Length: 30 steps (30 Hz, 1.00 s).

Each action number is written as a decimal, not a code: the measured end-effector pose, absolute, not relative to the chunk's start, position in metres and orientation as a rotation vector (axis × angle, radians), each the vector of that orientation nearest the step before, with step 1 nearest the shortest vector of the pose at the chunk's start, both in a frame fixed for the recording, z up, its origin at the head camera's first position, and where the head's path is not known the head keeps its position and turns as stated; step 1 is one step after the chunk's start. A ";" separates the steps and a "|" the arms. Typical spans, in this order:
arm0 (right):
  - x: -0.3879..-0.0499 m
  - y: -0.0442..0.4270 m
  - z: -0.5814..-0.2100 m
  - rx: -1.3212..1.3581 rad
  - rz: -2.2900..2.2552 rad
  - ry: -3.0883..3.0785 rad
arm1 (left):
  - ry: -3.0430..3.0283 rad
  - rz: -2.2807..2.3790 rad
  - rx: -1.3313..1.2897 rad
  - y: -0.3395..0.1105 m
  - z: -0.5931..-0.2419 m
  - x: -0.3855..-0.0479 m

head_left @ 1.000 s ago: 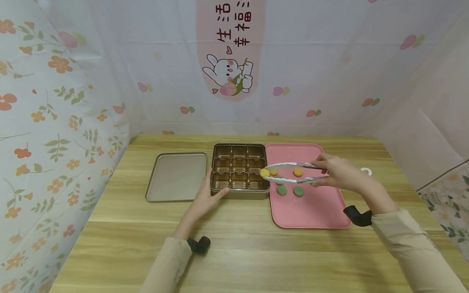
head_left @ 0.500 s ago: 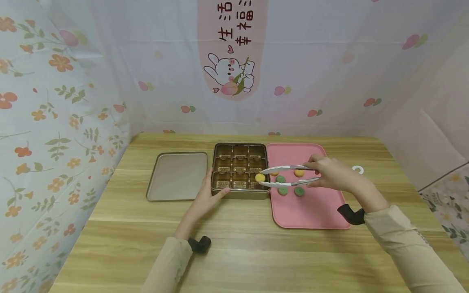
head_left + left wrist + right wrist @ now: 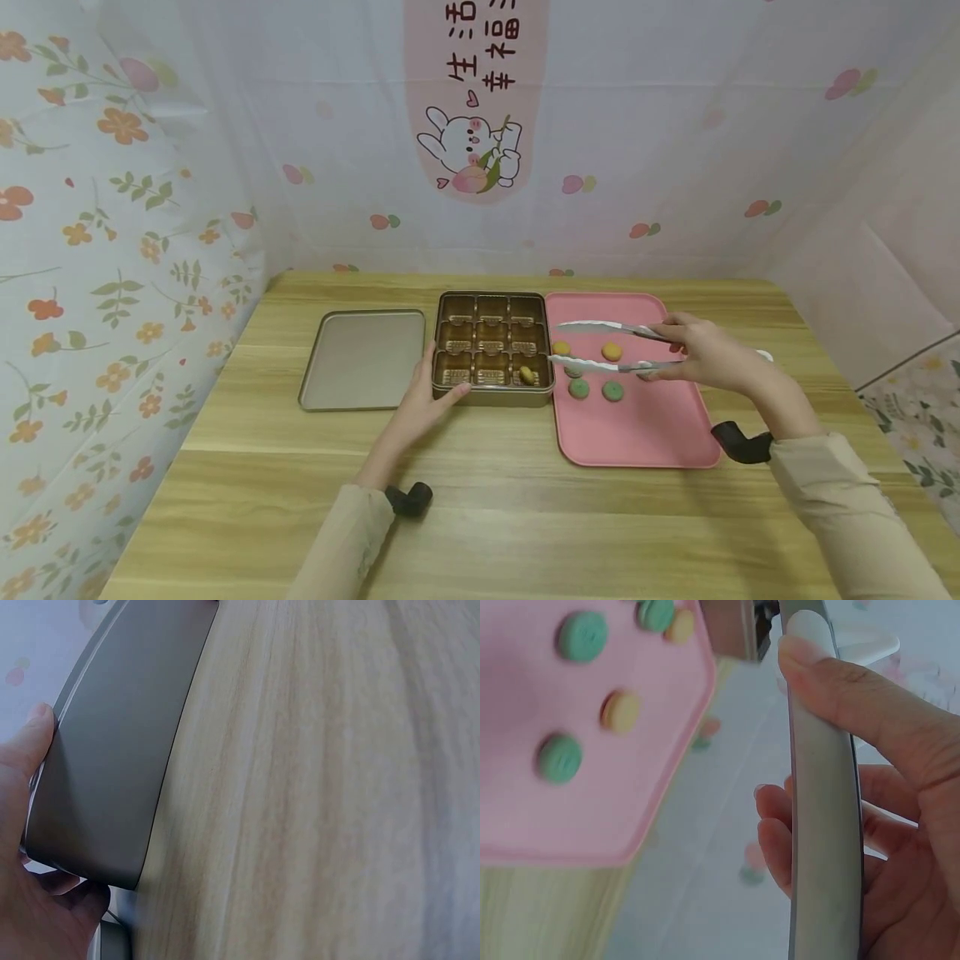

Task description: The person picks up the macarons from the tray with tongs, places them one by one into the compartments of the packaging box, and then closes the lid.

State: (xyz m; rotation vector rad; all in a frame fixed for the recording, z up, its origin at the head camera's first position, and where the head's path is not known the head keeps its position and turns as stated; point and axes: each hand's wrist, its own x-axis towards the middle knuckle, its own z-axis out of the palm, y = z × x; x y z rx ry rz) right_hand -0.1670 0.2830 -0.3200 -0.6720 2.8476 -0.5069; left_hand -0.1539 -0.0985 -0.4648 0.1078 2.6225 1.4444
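Tongs (image 3: 600, 365) extend leftward from the right hand (image 3: 708, 356).

On the table (image 3: 495, 500), three things stand in a row from left to right: the lid (image 3: 363, 362), the tin (image 3: 492, 398) and the tray (image 3: 645, 429), with the tin just beside the tray. A curtain (image 3: 645, 150) hangs behind the table. The left hand (image 3: 418, 408) is at the tin's near left corner. A single macaron (image 3: 527, 376) lies tilted in the tin's near right compartment; other macarons (image 3: 612, 391) lie on the tray. Tongs (image 3: 588, 364) in the right hand (image 3: 703, 356) extend above the tray, their tips pointing left toward the tin's right edge.
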 end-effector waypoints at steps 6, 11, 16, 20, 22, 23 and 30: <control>-0.170 0.317 -0.332 -0.555 -0.491 2.897 | 2.624 1.445 0.115 -0.099 -0.463 -0.154; -0.174 0.341 -0.351 -0.527 -0.486 2.893 | 2.627 1.446 0.117 -0.099 -0.462 -0.153; -0.176 0.352 -0.362 -0.481 -0.423 2.906 | 2.621 1.446 0.109 -0.098 -0.463 -0.153; -0.177 0.354 -0.364 -0.486 -0.377 2.919 | 2.614 1.453 0.104 -0.098 -0.463 -0.154; -0.177 0.355 -0.365 -0.489 -0.367 2.920 | 2.612 1.458 0.109 -0.098 -0.464 -0.154; -0.177 0.355 -0.365 -0.488 -0.364 2.920 | 2.611 1.460 0.110 -0.098 -0.464 -0.154; -0.178 0.356 -0.366 -0.501 -0.341 2.913 | 2.607 1.459 0.103 -0.098 -0.463 -0.154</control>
